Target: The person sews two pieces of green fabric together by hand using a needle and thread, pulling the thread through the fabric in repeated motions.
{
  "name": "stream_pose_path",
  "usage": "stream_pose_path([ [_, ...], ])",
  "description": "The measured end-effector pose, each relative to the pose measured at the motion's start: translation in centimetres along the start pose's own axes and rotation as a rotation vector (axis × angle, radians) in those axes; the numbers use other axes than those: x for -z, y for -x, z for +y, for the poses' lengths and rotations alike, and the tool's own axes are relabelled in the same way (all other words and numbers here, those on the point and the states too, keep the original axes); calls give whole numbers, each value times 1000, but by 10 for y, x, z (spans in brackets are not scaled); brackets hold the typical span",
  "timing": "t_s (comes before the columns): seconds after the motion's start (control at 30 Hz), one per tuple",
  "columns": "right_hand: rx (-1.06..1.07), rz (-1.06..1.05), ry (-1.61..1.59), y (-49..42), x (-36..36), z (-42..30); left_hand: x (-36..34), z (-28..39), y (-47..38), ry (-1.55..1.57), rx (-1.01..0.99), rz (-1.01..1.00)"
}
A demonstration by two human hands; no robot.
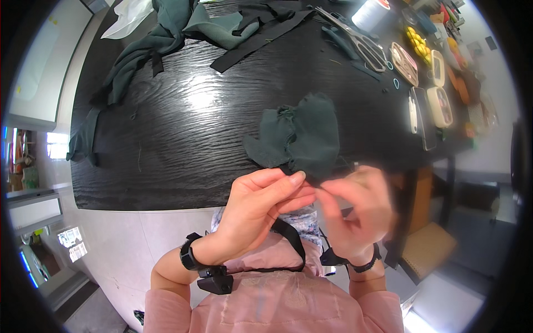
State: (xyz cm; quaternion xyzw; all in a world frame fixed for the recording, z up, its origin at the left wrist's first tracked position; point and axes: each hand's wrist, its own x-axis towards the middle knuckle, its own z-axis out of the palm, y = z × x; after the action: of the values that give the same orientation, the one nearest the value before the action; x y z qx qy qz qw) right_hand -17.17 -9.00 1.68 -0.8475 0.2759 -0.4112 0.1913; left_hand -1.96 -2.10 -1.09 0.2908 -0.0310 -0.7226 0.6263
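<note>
A crumpled dark green fabric piece point(317, 129) with a gathered, frayed seam down its middle lies at the front of the black table. My left hand point(268, 200) pinches its near, black-looking edge point(287, 170) between thumb and fingers. My right hand point(360, 204) is blurred. Its thumb and forefinger meet on the same dark edge, just right of my left fingertips. Whether a needle or thread is also in that pinch is too small and blurred to tell.
Scissors point(362, 43), a white thread spool point(370, 14) and open sewing cases point(439, 106) occupy the right side of the black wood-grain table point(175, 166). Green cloth point(133, 62) trails over the left, with a black strip point(258, 43) at the back. Below right stands a brown box point(429, 249).
</note>
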Motion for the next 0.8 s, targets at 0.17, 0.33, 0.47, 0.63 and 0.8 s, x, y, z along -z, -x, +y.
stream_pose_path([
  [0.17, -36, -12, 75, 5, -9, -1, 1, -6, 0, -49, -43, 35],
  [0.33, -95, -32, 107, 5, -10, -4, -5, -6, 1, -107, -82, 85],
  [0.47, -241, -78, 35, 7, -12, -8, 2, -8, 0, -100, -71, 64],
  [0.63, -370, -114, -166, 5, -11, -8, -2, -7, 0, -118, -74, 74],
  [0.8, -457, -102, -216, 3, -13, -10, 0, -7, 0, -123, -69, 66],
])
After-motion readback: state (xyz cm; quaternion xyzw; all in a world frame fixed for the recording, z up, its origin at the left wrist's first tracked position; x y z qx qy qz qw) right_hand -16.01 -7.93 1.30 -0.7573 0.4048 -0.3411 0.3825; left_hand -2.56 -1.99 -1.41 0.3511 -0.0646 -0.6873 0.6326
